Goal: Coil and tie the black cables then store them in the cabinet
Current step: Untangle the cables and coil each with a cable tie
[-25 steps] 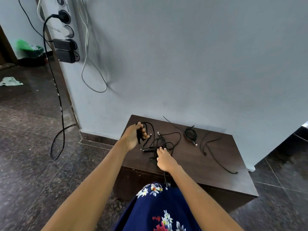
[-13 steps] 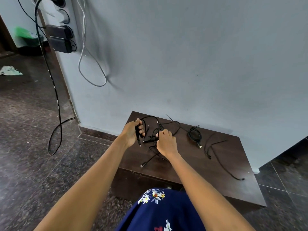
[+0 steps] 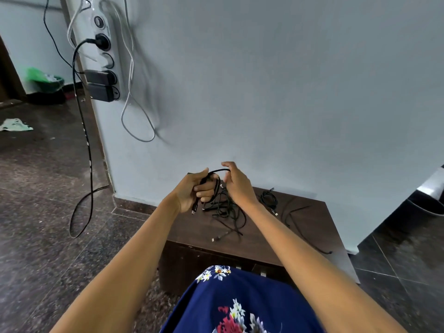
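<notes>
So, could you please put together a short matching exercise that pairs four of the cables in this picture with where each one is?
Things:
1. cable being coiled
2. small coiled cable
3. loose tangle of cables
4. white cable

Places:
A. hanging down the wall
B. held between left hand and right hand
C. on the cabinet top, just right of the right wrist
D. on the cabinet top, below the hands

Pairs: 1-B, 2-C, 3-D, 4-A

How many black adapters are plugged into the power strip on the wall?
2: one adapter and another just below it, both at the lower end of the strip.
</notes>
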{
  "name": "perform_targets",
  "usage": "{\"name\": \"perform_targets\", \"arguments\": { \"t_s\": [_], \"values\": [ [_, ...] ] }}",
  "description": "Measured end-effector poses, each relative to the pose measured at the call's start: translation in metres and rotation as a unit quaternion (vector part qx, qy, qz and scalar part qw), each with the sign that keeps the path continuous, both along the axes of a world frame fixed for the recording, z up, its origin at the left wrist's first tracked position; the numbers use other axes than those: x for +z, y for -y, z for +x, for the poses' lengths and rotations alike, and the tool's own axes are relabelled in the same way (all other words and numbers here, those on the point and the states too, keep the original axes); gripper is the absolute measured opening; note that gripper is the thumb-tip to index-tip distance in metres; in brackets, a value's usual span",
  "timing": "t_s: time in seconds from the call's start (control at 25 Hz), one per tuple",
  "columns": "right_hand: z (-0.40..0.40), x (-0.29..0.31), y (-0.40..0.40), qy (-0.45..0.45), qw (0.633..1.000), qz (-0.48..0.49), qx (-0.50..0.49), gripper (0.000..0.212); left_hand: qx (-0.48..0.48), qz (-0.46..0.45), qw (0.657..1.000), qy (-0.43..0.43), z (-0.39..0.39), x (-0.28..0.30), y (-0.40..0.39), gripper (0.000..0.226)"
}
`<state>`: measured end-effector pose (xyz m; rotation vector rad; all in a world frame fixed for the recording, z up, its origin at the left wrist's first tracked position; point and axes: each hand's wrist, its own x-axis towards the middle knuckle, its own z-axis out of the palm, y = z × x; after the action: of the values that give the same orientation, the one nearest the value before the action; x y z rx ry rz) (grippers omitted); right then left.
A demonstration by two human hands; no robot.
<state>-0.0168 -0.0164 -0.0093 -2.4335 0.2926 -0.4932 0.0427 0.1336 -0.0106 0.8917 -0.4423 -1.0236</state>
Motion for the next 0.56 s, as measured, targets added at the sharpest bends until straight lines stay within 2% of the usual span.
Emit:
{"name": "perform_targets", "arguments": {
  "t_s": [0.16, 0.24, 0.28, 0.4, 0.48, 0.56],
  "values": [
    [-0.007, 0.011, -0.022, -0.177, 0.984, 0.024, 0.018, 0.036, -0.018, -0.005, 0.999, 0.048, -0.015, 0.038, -0.001, 0.037],
    [-0.015, 0.014, -0.033, -0.267, 0.962, 0.038, 0.049, 0.023, -0.01, -0.006, 0.999, 0.045, -0.022, 0.049, -0.002, 0.026],
    [-0.019, 0.016, -0.038, -0.311, 0.946, 0.046, 0.073, 0.019, 0.003, -0.004, 0.999, 0.038, -0.025, 0.051, -0.001, 0.021],
    [-0.027, 0.028, -0.042, -0.375, 0.916, 0.034, 0.14, 0.006, 0.083, 0.024, 0.996, 0.025, -0.027, 0.046, 0.002, 0.03],
    [-0.032, 0.042, -0.036, -0.396, 0.905, 0.01, 0.157, 0.01, 0.118, 0.113, 0.981, 0.102, -0.027, 0.041, 0.003, 0.026],
    [-0.036, 0.058, -0.028, -0.394, 0.906, -0.023, 0.15, 0.018, 0.137, 0.211, 0.944, 0.215, -0.028, 0.035, 0.001, 0.018]
  ]
}}
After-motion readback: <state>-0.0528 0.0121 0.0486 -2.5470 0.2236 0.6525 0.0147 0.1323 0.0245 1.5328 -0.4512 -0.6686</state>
